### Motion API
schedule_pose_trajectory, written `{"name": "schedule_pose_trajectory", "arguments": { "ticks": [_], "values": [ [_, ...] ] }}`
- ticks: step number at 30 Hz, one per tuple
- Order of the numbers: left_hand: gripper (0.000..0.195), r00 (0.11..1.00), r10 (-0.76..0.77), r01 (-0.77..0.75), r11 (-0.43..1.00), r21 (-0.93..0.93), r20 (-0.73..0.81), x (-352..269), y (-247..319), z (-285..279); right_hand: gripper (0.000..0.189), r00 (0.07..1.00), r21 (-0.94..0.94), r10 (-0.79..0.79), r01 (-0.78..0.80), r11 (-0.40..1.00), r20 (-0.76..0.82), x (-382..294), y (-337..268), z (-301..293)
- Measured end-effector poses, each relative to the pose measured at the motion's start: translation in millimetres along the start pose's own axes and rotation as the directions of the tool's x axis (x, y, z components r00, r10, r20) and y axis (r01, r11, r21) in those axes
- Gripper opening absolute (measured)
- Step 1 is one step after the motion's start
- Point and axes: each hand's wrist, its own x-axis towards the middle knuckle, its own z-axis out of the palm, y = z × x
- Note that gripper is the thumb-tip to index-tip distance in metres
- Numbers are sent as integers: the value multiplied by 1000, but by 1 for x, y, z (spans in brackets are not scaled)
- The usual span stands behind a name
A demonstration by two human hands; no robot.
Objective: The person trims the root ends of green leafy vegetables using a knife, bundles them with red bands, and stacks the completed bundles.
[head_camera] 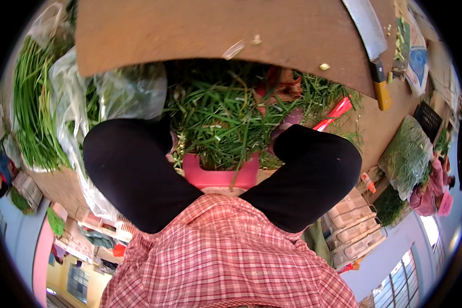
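Observation:
Neither my left hand nor my right hand is in view. Before me stands a low brown wooden board. A broad-bladed knife with a black and yellow handle lies at the board's right side, the handle sticking out past the edge. A few pale cut pieces are scattered on the board. Beneath it, between my feet, is a heap of green leafy trimmings. My black-trousered knees are spread on either side of a pink plastic stool.
Long green stalks lie at the left beside a clear plastic bag of greens. A red plastic strip is on the floor. Stacked crates, a stuffed clear bag and a seated person are at the right.

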Motion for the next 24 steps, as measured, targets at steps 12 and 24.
{"name": "schedule_pose_trajectory", "arguments": {
  "ticks": [12, 24],
  "values": [
    [51, 977, 209, -213, 960, 180, 42, 70, 26, -41, 38, 995, 266, 41, -15, 964, -92, -53, 31, 61],
    [45, 897, 439, -433, 855, 288, 46, 91, 100, -35, 34, 699, 332, 93, 215, 919, -709, 106, 5, -12]
  ]
}}
